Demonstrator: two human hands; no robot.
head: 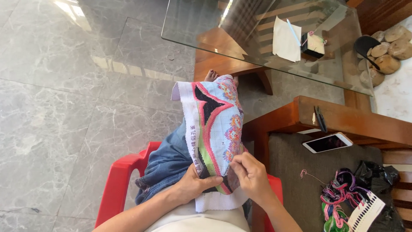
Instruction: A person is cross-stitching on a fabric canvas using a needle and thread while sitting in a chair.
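Pink, black and green cross-stitch cloth [213, 124] draped over a knee in blue jeans [167, 165], seen from above a red plastic chair [120, 180]. Left hand [195, 184] closed on the cloth's lower edge, thumb on top, pinching the fabric against the lap. Right hand [251, 174] just beside it, fingertips pressed together on the cloth's right edge in a tight pinch; whether a needle sits between them cannot be told at this size. Bare toes [211, 75] showing past the cloth's far end, on grey marble floor [64, 107].

To the right, a wooden bench with a grey cushion [292, 172] carrying a white phone [327, 142], screen up, and nearer the camera a tangle of pink, green and purple threads [341, 193] beside a white card [365, 212] and a black bag [377, 176]. Dark scissors [320, 119] resting on the bench's wooden arm [356, 118].

Further off, a glass table [193, 25] bearing a white sheet [286, 41], a pale pen [294, 32] and a small black box [313, 45]. Cut log slices [388, 51] piled at the far right.
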